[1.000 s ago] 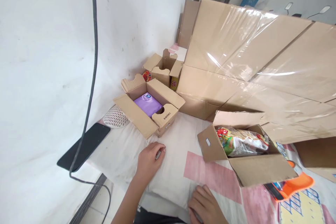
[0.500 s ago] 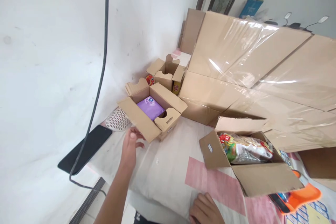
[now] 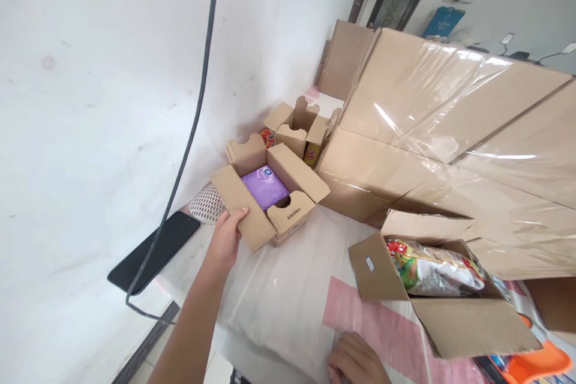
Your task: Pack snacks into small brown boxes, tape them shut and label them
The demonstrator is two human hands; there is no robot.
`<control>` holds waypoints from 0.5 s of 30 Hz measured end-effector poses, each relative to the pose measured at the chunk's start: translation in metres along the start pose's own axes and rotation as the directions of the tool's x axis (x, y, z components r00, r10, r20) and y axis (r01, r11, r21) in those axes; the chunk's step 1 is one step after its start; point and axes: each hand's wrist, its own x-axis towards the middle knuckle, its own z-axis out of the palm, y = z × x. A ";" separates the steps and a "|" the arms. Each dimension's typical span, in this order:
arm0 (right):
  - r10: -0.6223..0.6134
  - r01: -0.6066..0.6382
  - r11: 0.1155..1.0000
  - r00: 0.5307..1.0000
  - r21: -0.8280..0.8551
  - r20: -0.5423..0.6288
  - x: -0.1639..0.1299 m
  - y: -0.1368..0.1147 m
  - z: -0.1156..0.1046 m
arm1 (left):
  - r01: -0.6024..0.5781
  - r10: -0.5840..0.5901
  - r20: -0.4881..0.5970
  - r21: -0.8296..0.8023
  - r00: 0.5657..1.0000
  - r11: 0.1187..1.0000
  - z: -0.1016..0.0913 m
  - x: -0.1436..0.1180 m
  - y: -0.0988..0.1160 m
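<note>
the left hand (image 3: 228,233) holds the near side flap (image 3: 249,219) of an open cardboard box (image 3: 290,215), the thumb lying on top and the other fingers mostly hidden under the cardboard, so its grip is narrow. the box sits just beyond this hand and a little to its right, on the cloth (image 3: 288,291). inside it, past the left thumb and apart from it, lies a purple packet (image 3: 266,187).

the right hand (image 3: 357,361) rests on the cloth, closer to the body and well apart from that box. its fingers are bent and their tips are out of sight, so i cannot tell whether it is closed or has anything in it.

ahead of the right hand and to its right stands another open box (image 3: 477,327) with a shiny food bag (image 3: 436,270) lying in it. beyond this box's outer flap, farther right of the right hand, is an orange thing (image 3: 546,361), partly covered.

a white mesh thing (image 3: 206,204) is just beside the left hand, on its far left, and a black phone (image 3: 155,252) lies to its left, crossed by a dark cable (image 3: 200,96).
</note>
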 end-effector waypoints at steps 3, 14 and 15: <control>0.038 -0.030 0.993 0.997 0.117 -0.067 0.077 -0.021 -0.040 | -0.006 0.007 0.020 -0.053 1.000 0.999 0.003 -0.005 -0.011; 0.186 0.044 0.954 0.690 -0.297 0.700 0.395 -0.002 -0.007 | -0.009 0.023 0.105 -0.134 0.994 0.991 0.011 -0.021 -0.036; 0.186 0.058 0.951 0.674 -0.303 0.714 0.398 0.002 0.001 | -0.004 0.020 0.113 -0.140 0.993 0.990 0.010 -0.021 -0.037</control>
